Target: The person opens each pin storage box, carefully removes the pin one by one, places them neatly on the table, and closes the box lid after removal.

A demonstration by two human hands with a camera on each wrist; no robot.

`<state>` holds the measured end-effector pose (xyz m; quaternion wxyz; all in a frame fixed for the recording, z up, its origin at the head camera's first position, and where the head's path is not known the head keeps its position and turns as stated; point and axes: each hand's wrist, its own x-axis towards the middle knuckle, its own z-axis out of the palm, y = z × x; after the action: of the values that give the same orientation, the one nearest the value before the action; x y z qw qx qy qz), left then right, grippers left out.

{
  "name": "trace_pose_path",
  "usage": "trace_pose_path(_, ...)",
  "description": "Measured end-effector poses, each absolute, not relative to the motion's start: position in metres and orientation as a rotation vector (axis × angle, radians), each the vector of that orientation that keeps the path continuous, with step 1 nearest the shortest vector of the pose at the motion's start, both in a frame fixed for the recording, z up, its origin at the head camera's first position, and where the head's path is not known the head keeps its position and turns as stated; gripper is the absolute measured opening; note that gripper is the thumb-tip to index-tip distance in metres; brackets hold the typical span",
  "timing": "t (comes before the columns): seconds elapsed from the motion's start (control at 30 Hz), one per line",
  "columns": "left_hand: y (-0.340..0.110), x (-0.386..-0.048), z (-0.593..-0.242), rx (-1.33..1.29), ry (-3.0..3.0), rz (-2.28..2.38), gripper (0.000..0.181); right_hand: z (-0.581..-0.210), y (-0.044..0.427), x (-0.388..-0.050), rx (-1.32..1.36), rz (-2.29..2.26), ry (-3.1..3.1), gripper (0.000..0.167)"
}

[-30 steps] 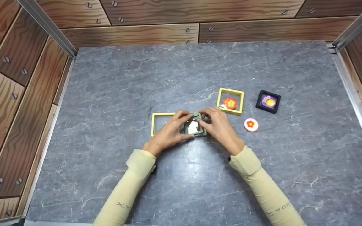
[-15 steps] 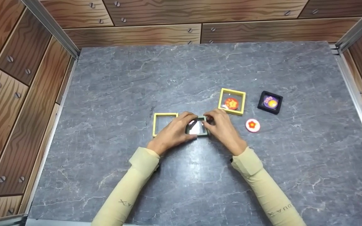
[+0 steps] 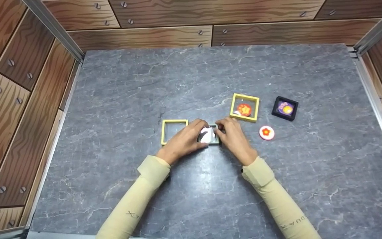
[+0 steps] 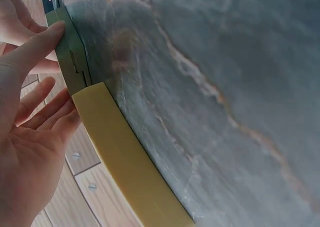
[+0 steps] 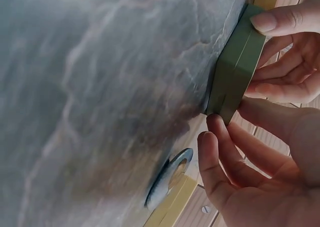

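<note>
A small green square display case [image 3: 210,136] with a clear, glare-covered window lies on the table between both hands. My left hand [image 3: 186,137] grips its left side, thumb on the near edge and fingers toward the far edge. At the right side, my right hand [image 3: 235,139] pinches the far right corner between thumb and fingers. The left wrist view shows the green case [image 4: 70,52] edge-on, with a seam and a small notch along its side. In the right wrist view its two halves [image 5: 235,67] lie together, a thin line between them.
A yellow frame [image 3: 163,132] lies left of the case, partly behind my left hand. Farther right are a yellow frame [image 3: 257,109] with an orange flower disc showing in it, a black case [image 3: 274,113] with a purple disc, and a loose white disc with a red flower [image 3: 266,132].
The green case's upper part, raised and offset a second ago, has come down flat onto the lower part. Both hands stay around it; the right hand has shifted slightly.
</note>
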<state>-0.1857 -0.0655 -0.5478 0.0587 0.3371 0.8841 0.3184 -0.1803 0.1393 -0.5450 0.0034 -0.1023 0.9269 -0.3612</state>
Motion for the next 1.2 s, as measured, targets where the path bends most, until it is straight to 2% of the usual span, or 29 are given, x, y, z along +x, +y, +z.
trace_pose_path(0.5, -0.06, -0.188, -0.54, 1.066, 2.683, 0.794, 0.052, -0.546, 0.15, -0.179, -0.265, -1.248, 2.911, 0.03)
trace_pose_path(0.67, -0.055, -0.194, -0.531, 1.08, 2.686, 0.83, 0.04, -0.548, 0.168, -0.184, -0.247, -1.396, 2.92, 0.025)
trace_pose_path(0.8, -0.046, -0.202, -0.521, 1.084, 2.676, 0.831, 0.034, -0.533, 0.181, -0.184, -0.114, -1.385, 2.904, 0.024)
trace_pose_path(1.2, -0.006, -0.237, -0.506, 1.043, 2.664, 0.67, 0.045, -0.527, 0.228, -0.191, 0.107, -1.378, 2.911, 0.025)
